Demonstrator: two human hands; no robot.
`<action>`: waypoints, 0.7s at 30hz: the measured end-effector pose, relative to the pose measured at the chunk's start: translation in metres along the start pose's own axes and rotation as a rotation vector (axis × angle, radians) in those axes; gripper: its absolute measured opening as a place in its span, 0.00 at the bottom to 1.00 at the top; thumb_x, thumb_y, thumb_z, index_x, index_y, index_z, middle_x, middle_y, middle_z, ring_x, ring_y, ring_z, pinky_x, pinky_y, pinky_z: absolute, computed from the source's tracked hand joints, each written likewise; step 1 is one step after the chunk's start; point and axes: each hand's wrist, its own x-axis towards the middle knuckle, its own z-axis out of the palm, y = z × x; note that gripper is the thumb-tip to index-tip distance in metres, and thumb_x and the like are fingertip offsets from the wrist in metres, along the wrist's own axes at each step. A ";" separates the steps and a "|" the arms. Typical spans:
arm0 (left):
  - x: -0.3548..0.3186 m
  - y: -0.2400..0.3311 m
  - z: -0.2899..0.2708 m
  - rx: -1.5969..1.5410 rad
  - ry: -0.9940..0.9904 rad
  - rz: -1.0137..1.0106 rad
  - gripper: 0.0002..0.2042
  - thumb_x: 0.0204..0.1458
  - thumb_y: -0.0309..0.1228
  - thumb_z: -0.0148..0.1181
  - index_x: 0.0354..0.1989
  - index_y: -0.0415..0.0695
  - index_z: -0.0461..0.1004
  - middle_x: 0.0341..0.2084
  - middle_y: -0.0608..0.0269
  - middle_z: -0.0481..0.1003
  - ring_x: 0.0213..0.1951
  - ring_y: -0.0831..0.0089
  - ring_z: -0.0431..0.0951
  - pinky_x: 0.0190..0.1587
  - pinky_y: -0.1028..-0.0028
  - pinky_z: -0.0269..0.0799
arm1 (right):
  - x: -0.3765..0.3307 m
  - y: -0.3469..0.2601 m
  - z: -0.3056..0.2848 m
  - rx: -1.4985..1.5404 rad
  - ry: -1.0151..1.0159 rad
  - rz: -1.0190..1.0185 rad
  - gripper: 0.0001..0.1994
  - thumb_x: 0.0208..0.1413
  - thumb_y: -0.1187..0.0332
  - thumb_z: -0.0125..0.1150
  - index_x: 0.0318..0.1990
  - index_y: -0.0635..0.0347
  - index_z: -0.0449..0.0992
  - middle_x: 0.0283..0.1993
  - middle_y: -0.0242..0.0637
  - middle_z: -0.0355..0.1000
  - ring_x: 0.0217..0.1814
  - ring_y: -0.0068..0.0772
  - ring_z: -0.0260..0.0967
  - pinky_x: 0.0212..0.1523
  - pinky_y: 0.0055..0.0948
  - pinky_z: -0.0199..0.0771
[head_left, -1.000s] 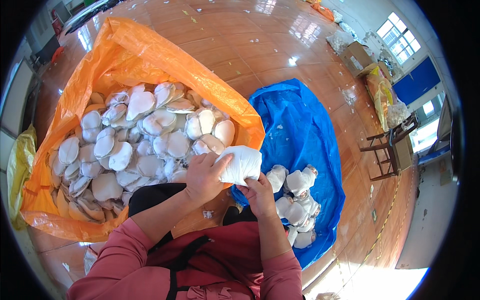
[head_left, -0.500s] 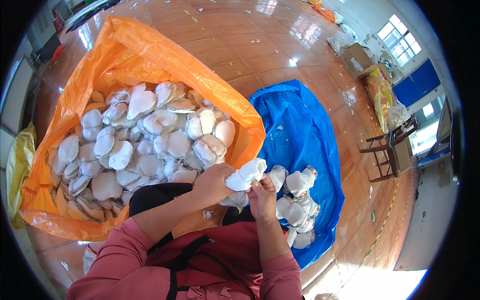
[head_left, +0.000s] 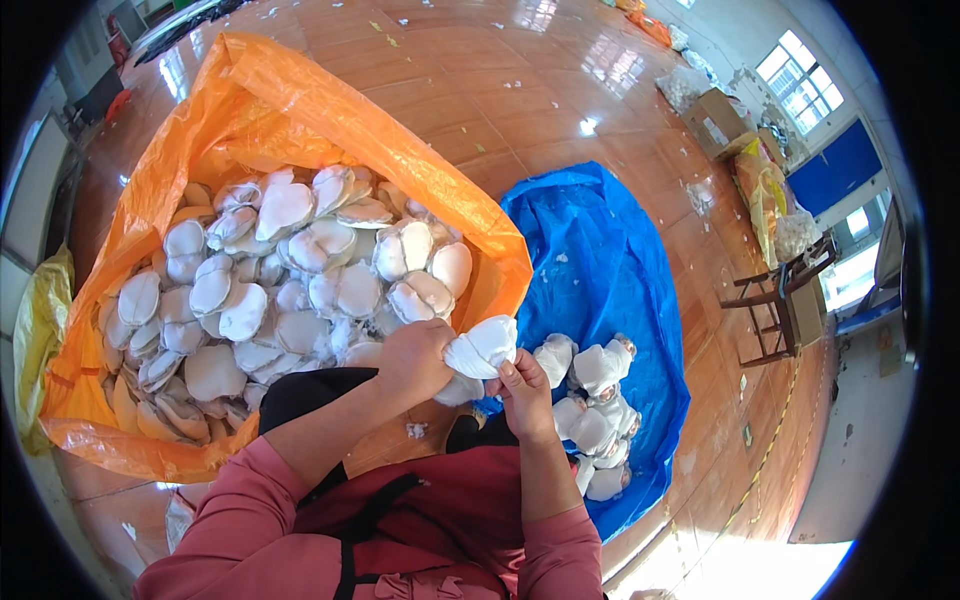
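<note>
left hand (head_left: 412, 358) – closed around white padded piece (head_left: 482, 347), gripping its 8 o'clock end | right hand (head_left: 524, 392) – fingers pinched on its lower edge, at 5 o'clock from piece | piece held between both hands above the lap, long axis 8 to 2 o'clock | orange bag (head_left: 330, 110) at 10 o'clock, blue bag (head_left: 610, 250) at 3 o'clock – right hand is nearer to blue bag

Wooden chair (head_left: 775, 305) on the glossy brown floor (head_left: 480, 90) (cardboard box (head_left: 715, 120) well beyond), yellow bag (head_left: 35, 340) far left.
</note>
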 end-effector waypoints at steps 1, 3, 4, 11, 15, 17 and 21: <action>0.000 0.001 0.001 0.005 -0.029 -0.017 0.07 0.40 0.32 0.66 0.28 0.44 0.78 0.26 0.56 0.77 0.33 0.53 0.78 0.37 0.58 0.74 | 0.003 0.000 0.003 -0.031 0.016 0.015 0.06 0.65 0.66 0.55 0.37 0.57 0.71 0.27 0.29 0.68 0.30 0.23 0.66 0.34 0.25 0.68; -0.006 0.001 0.005 0.037 -0.067 -0.076 0.08 0.41 0.33 0.66 0.29 0.44 0.78 0.26 0.55 0.77 0.34 0.51 0.78 0.37 0.56 0.74 | 0.002 0.001 -0.003 -0.102 0.092 0.058 0.05 0.64 0.68 0.56 0.40 0.59 0.72 0.30 0.30 0.70 0.31 0.23 0.66 0.35 0.23 0.68; -0.010 -0.011 0.015 0.051 -0.117 -0.007 0.09 0.41 0.33 0.66 0.29 0.43 0.77 0.27 0.54 0.77 0.34 0.51 0.78 0.38 0.56 0.74 | 0.005 0.003 -0.004 -0.132 0.109 0.073 0.05 0.64 0.69 0.56 0.41 0.60 0.72 0.32 0.31 0.70 0.32 0.22 0.66 0.36 0.22 0.68; -0.008 -0.013 0.007 0.003 -0.041 0.253 0.11 0.39 0.26 0.64 0.33 0.44 0.75 0.31 0.61 0.73 0.38 0.58 0.75 0.41 0.63 0.73 | 0.004 0.010 -0.012 -0.635 0.354 -0.337 0.15 0.46 0.81 0.67 0.42 0.60 0.73 0.34 0.27 0.67 0.33 0.19 0.63 0.36 0.18 0.67; -0.009 -0.016 0.009 0.026 -0.067 0.249 0.12 0.39 0.24 0.64 0.36 0.42 0.75 0.33 0.59 0.74 0.42 0.56 0.74 0.44 0.63 0.73 | 0.009 0.012 -0.013 -0.642 0.324 -0.210 0.10 0.46 0.80 0.68 0.37 0.65 0.78 0.30 0.26 0.69 0.29 0.16 0.61 0.33 0.17 0.65; -0.007 -0.016 0.005 0.039 -0.077 0.288 0.14 0.39 0.23 0.64 0.38 0.41 0.75 0.35 0.56 0.74 0.43 0.55 0.74 0.46 0.63 0.73 | 0.006 0.011 -0.019 -0.702 0.254 -0.142 0.11 0.52 0.80 0.63 0.44 0.68 0.79 0.35 0.31 0.77 0.36 0.19 0.71 0.41 0.19 0.72; -0.005 -0.019 0.008 0.107 -0.088 0.374 0.12 0.41 0.25 0.62 0.36 0.41 0.74 0.35 0.55 0.73 0.44 0.56 0.74 0.47 0.63 0.73 | 0.006 0.008 -0.017 -0.700 0.140 -0.006 0.11 0.54 0.76 0.63 0.44 0.69 0.78 0.36 0.33 0.77 0.36 0.21 0.72 0.41 0.22 0.72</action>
